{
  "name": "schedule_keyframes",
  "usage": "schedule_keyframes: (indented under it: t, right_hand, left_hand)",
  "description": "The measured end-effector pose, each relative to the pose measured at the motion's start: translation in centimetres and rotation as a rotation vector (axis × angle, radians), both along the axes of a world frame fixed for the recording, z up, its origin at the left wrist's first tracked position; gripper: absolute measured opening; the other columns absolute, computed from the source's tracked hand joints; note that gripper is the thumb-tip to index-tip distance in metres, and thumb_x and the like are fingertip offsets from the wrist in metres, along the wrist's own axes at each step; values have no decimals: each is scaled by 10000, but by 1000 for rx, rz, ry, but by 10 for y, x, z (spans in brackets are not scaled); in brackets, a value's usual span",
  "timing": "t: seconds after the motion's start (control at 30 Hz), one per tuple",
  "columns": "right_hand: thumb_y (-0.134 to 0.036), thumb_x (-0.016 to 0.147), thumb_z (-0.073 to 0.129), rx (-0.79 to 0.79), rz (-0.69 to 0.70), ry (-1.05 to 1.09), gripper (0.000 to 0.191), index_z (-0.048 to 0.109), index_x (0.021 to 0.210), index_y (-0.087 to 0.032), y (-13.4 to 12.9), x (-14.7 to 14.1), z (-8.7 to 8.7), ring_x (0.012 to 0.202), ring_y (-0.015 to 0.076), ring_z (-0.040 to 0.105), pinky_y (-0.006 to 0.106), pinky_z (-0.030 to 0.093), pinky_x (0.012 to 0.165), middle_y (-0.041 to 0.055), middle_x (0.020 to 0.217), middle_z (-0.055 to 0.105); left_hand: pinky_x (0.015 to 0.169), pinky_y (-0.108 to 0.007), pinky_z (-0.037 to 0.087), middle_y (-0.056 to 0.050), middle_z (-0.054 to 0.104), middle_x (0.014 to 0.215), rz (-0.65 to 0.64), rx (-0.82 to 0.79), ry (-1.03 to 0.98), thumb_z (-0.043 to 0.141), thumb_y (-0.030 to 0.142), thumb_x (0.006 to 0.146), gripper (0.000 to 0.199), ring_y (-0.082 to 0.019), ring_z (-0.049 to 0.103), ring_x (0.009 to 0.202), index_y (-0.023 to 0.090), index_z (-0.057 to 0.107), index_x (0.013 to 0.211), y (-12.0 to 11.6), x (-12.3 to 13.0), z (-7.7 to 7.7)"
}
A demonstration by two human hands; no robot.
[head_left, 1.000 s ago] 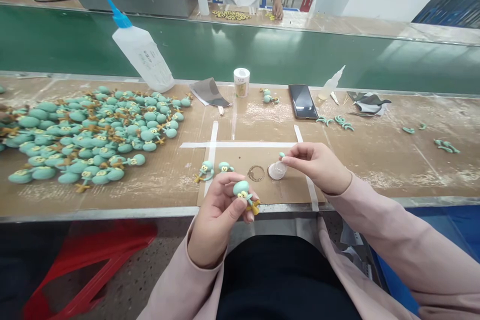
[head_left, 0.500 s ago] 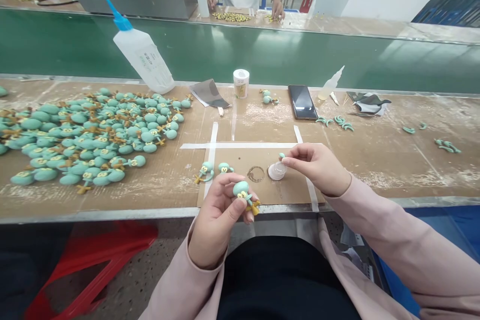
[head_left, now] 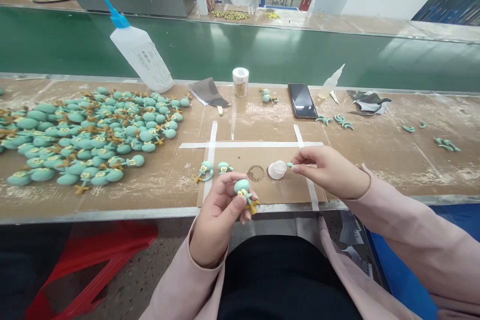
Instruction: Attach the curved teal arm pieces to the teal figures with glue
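Observation:
Between the thumb and fingers of my left hand is a small teal cartoon figurine with yellow eyes and a mustard-coloured lower part. My right hand pinches a small teal curved piece, apparently an arm. Its tip points left, just beside a small whitish translucent cup on the cardboard mat. Left of the cup a brown ring mark stains the mat. Two more figurines lie behind my left hand, one of them a figurine on the white tape.
A large heap of teal figurines covers the left of the table. Farther back are a blue-tipped bottle, a white tub, a phone and a dropper bottle. Loose curved pieces lie right. A person sits opposite.
My right hand has moved slightly right and down, taking the teal piece from above the cup to its right side. My left hand stays nearly still. The person opposite has raised one hand.

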State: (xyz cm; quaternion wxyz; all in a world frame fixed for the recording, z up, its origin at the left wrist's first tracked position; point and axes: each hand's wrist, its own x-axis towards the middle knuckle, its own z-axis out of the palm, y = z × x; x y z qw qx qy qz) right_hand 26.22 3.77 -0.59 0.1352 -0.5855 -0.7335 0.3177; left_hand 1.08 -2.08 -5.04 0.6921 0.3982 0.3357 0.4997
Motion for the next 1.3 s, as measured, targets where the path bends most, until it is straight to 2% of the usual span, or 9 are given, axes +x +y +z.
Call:
schedule_keyframes:
  t: [0.27,0.5,0.77,0.9,1.17,1.3]
  right_hand:
    - [-345,824,540,27,5,-35,183,630,768,-196,0,-2,2,824,229,623,353,445,766,63,838,700]
    - [-338,823,557,18,13,-11,172,641,761,-201,2,-1,0,811,230,631,360,459,762,62,839,714]
    - [-320,814,580,59,24,-5,152,649,738,-208,2,-3,-1,775,218,641,334,458,721,49,804,723]
    - [-340,816,564,44,17,-25,171,640,740,-207,2,-3,0,788,225,637,343,450,728,53,812,717]
    - [-349,813,565,61,18,16,178,642,744,-204,-1,1,-3,776,219,631,336,452,713,49,795,709]
    - [-351,825,585,131,-27,84,168,643,754,-210,-5,6,2,788,227,621,355,455,746,54,802,701]
  left_hand:
    - [551,-145,466,5,691,850,14,-11,34,667,286,878,247,-64,575,611,308,633,1122,0,-1,-3]
    - [572,-184,489,-41,701,857,48,-17,40,699,265,848,291,-129,608,728,250,642,1134,1,0,-4]
    - [448,-169,407,-16,689,821,-21,6,12,618,324,906,271,-73,581,502,268,560,1164,2,1,-1]
    - [467,-175,455,-14,694,799,-46,-7,8,599,330,918,283,-99,645,537,261,519,1181,2,3,0]
    - [544,-207,546,8,677,855,-2,-16,-4,667,232,870,345,-116,691,605,275,519,1179,0,5,0]
    - [545,-202,560,18,668,844,17,-36,-17,679,229,860,339,-118,703,618,287,541,1164,-1,7,6]
